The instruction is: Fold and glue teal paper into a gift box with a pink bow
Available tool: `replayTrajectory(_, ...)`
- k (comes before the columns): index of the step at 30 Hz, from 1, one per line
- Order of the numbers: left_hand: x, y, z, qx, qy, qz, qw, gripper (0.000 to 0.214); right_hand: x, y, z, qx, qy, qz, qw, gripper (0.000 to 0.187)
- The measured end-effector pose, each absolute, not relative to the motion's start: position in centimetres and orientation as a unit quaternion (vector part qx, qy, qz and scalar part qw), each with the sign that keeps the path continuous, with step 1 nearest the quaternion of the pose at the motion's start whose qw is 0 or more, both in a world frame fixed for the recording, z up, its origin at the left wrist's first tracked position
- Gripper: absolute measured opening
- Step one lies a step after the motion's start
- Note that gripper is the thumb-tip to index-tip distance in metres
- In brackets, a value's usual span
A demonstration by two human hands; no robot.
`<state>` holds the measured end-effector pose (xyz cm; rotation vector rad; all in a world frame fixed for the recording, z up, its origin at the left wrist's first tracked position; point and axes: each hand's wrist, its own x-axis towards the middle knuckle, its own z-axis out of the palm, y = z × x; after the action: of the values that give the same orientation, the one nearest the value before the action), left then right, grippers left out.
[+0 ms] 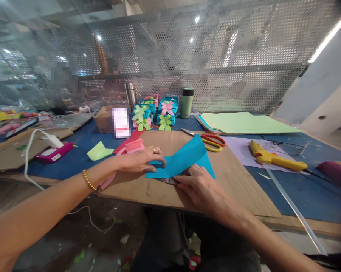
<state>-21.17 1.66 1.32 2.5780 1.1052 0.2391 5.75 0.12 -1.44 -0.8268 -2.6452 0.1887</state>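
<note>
A blue paper sheet (184, 158) lies partly folded on a brown cardboard sheet (238, 189). My left hand (140, 158), wearing a ring and a gold bead bracelet, presses flat on the sheet's left edge with fingers stretched out. My right hand (200, 187) rests on the sheet's near edge, fingers pressing the fold down. A dark flat thing peeks out under the paper by my right fingertips; I cannot make out what it is.
Red-and-yellow scissors (211, 140) and a yellow glue gun (275, 158) lie to the right. Pink paper strips (132, 146), a green paper scrap (99, 151), green sheets (244, 122), blue boxes with paper flowers (156, 111), a green flask (186, 102) and a steel flask (130, 94) stand behind.
</note>
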Motion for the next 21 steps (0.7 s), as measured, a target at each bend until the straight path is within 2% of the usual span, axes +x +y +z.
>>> replayTrajectory(9, -21.34, 1.76, 1.07, 0.905, 0.393, 0.071, 0.145, 0.021, 4.68, 0.32, -1.35, -0.293, -0.939, 0.037, 0.178, 0.023)
replayTrajectory(17, -21.51, 1.88, 0.87, 0.91, 0.38, 0.087, 0.145, 0.02, 5.33, 0.29, -1.35, -0.291, -0.937, 0.066, 0.179, 0.027)
replayTrajectory(21, -21.43, 1.9, 0.94, 0.91, 0.384, 0.075, 0.135, 0.021, 4.75, 0.2, -0.98, -0.297, -0.941, 0.053, 0.156, 0.022)
